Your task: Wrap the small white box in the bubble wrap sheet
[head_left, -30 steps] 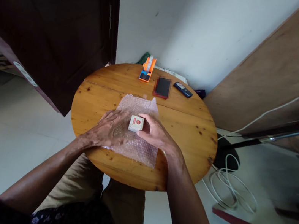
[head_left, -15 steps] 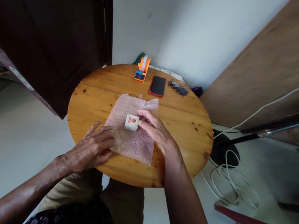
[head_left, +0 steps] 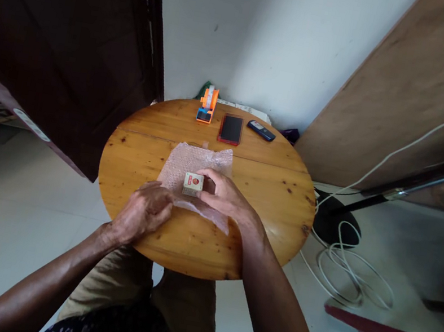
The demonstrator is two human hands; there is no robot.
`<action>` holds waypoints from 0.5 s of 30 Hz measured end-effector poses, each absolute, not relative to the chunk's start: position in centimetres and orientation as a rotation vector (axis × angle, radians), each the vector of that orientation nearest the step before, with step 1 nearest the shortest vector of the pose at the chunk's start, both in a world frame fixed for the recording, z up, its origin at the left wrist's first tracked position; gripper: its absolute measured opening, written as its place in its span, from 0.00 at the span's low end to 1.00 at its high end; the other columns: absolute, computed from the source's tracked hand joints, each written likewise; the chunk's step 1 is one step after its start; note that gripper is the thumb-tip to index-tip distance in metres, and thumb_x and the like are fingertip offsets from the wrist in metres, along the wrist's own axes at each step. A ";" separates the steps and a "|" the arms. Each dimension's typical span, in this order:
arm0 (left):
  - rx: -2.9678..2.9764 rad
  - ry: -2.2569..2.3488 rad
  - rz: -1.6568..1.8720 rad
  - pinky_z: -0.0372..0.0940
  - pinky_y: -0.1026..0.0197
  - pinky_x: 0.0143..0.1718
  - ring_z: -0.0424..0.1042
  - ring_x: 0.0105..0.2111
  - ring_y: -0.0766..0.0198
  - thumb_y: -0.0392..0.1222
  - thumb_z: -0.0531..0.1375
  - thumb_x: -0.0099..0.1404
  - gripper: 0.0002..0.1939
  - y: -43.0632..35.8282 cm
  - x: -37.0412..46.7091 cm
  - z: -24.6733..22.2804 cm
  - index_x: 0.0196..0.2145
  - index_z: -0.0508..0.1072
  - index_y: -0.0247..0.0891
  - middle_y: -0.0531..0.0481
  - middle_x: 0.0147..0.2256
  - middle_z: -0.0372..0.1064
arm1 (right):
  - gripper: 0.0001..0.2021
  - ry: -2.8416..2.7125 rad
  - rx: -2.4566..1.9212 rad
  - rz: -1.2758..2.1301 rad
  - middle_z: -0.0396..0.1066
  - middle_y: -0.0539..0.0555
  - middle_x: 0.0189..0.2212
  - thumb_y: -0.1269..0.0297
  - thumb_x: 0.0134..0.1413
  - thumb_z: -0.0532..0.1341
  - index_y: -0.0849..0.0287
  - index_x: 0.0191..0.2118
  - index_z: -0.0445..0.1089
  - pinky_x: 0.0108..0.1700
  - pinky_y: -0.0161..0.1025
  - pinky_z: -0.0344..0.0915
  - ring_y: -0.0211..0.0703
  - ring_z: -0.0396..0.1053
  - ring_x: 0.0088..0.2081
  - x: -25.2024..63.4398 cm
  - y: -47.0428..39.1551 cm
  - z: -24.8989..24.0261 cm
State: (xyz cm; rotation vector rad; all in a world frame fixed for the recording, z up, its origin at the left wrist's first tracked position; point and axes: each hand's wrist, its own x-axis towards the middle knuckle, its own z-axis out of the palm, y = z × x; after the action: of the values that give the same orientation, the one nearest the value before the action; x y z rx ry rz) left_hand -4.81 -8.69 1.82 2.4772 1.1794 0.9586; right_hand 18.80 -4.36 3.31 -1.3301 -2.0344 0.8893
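Observation:
A small white box with a red mark (head_left: 193, 184) stands on a sheet of clear bubble wrap (head_left: 194, 162) in the middle of a round wooden table (head_left: 276, 198). My right hand (head_left: 222, 197) holds the box from its right side with thumb and fingers. My left hand (head_left: 145, 211) pinches the near left edge of the bubble wrap, and that near edge is lifted and folded up toward the box.
At the table's far edge lie an orange tape dispenser (head_left: 207, 105), a dark phone in a red case (head_left: 231, 129) and a small dark handset (head_left: 261, 130). A dark door stands to the left, a wooden board to the right. White cable (head_left: 353, 275) coils on the floor.
My left hand slid off the wrap's left part to its near edge, then gripped and raised that edge toward the box. My right hand kept hold of the box.

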 end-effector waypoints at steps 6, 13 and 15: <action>2.150 1.396 1.055 0.66 0.63 0.34 0.74 0.30 0.63 0.41 0.55 0.62 0.06 -5.8 -2.6 2.8 0.32 0.72 0.39 0.51 0.29 0.76 | 0.19 -1.826 -1.242 1.155 0.73 0.56 0.52 0.59 0.56 0.64 0.53 0.54 0.70 0.57 0.49 0.65 0.51 0.71 0.53 19.9 -4.5 3.7; 1.934 1.493 1.044 0.62 0.65 0.31 0.70 0.28 0.65 0.42 0.56 0.60 0.11 -2.1 -1.3 1.5 0.39 0.74 0.38 0.51 0.29 0.73 | 0.20 -1.687 -1.200 1.155 0.75 0.55 0.46 0.52 0.50 0.68 0.56 0.47 0.72 0.49 0.45 0.67 0.48 0.72 0.47 20.7 -4.2 3.9; 1.897 1.457 1.013 0.63 0.64 0.32 0.70 0.28 0.65 0.47 0.57 0.61 0.15 -2.0 -1.5 1.3 0.43 0.74 0.37 0.51 0.30 0.73 | 0.13 -1.667 -1.351 1.068 0.75 0.51 0.34 0.56 0.50 0.67 0.57 0.39 0.73 0.39 0.40 0.66 0.42 0.71 0.35 20.3 -4.0 3.4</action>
State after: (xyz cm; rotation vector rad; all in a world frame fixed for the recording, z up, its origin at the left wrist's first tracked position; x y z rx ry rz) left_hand -1.46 -1.97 1.32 1.8975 1.4568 1.0129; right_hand 20.26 -3.95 3.40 -1.3510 -1.6674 1.0683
